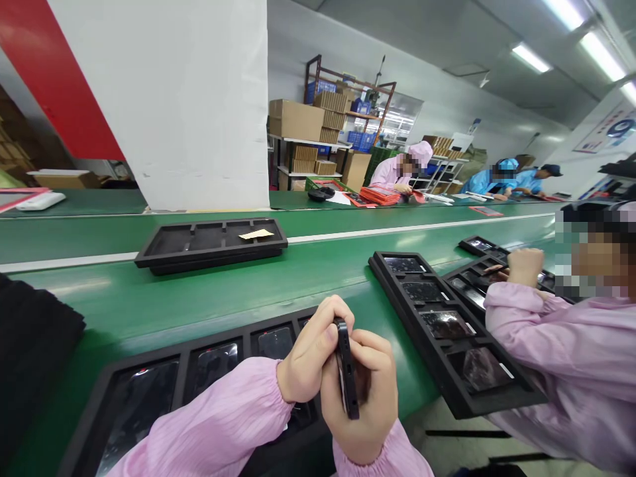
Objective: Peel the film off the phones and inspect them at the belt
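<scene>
Between my two hands a black smartphone [348, 371] stands on its long side, its narrow end with the port facing me. My left hand [313, 351] closes on its upper left part, fingers curled over the far end. Around the lower and right side wraps my right hand [370, 391]. Both hands are above a black foam tray [183, 387] whose compartments hold several phones, such as a dark glossy phone [142, 404]. My forearms and hands hide part of that tray.
A second foam tray [412, 331] with phones lies to the right, near a co-worker in a pink sleeve [527, 324]. Across the green belt [322, 265] sits another foam tray [163, 242] with a yellow paper slip [256, 234]. Dark stacked trays [34, 351] stand at left.
</scene>
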The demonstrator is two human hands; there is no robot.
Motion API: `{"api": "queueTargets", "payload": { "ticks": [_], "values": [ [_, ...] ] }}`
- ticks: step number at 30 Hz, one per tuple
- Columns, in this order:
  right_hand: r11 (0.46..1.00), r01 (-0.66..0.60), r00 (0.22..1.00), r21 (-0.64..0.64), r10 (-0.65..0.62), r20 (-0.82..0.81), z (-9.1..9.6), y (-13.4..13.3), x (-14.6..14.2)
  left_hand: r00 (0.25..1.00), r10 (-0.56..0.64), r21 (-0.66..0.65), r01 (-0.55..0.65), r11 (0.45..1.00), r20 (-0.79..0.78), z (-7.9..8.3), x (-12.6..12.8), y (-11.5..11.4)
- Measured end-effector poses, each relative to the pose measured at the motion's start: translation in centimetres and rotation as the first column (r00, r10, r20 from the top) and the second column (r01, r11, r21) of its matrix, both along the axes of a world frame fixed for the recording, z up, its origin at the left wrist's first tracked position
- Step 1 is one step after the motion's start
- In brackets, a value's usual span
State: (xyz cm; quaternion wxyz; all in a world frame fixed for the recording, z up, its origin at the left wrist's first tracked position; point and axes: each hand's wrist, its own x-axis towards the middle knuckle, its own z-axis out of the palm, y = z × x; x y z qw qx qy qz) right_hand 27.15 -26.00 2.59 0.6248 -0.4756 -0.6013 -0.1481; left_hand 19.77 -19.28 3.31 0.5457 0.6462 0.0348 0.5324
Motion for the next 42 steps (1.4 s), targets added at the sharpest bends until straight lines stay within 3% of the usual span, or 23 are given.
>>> {"api": "queueTargets", "payload": {
  "ticks": [12, 15, 17, 20, 22, 25, 28, 32, 36, 42],
  "values": [
    [0.995, -0.08, 0.994, -0.063, 0.074, -0.086, -0.2, -0.2, 0.5, 0.982, 0.12, -0.01, -0.123, 0.992, -0.148, 0.2, 0.0, -0.6],
    [0.97, -0.223, 0.966, -0.095, 0.207, -0.155, -0.3, 0.4, 1.5, 0.965, 0.242, 0.076, -0.235, 0.969, -0.097, 0.3, -0.5, -0.5],
    [0.9, -0.427, 0.883, -0.085, 0.395, -0.254, -0.6, 1.6, 2.5, 0.929, 0.369, 0.137, -0.364, 0.921, -0.01, 0.2, -1.0, -0.5],
    [0.766, -0.638, 0.65, 0.081, 0.592, -0.477, -1.4, 4.1, 3.5, 0.868, 0.49, 0.224, -0.493, 0.841, 0.072, -0.7, -1.3, -1.0],
    [0.712, -0.682, 0.494, 0.169, 0.618, -0.612, -1.8, 5.3, 3.2, 0.862, 0.499, 0.268, -0.504, 0.821, 0.094, -1.6, -1.2, -1.5],
    [0.593, -0.783, 0.294, 0.188, 0.62, -0.727, -2.2, 5.8, 2.1, 0.864, 0.488, 0.271, -0.503, 0.821, 0.125, -2.6, -0.7, -2.3],
    [0.498, -0.845, 0.183, 0.196, 0.612, -0.769, -2.2, 5.3, 1.3, 0.86, 0.492, 0.281, -0.509, 0.814, 0.131, -2.7, -0.6, -2.7],
    [0.493, -0.861, 0.255, 0.125, 0.631, -0.733, -2.0, 4.9, 1.6, 0.893, 0.434, 0.347, -0.446, 0.825, 0.117, -2.0, -1.0, -2.8],
    [0.487, -0.87, 0.331, 0.082, 0.698, -0.635, -1.6, 5.1, 2.4, 0.893, 0.438, 0.406, -0.439, 0.802, 0.1, -1.6, -1.2, -2.9],
    [0.478, -0.878, 0.389, 0.028, 0.747, -0.539, -1.1, 5.2, 2.9, 0.898, 0.43, 0.387, -0.429, 0.816, 0.089, -2.0, -1.3, -3.1]
  ]
}}
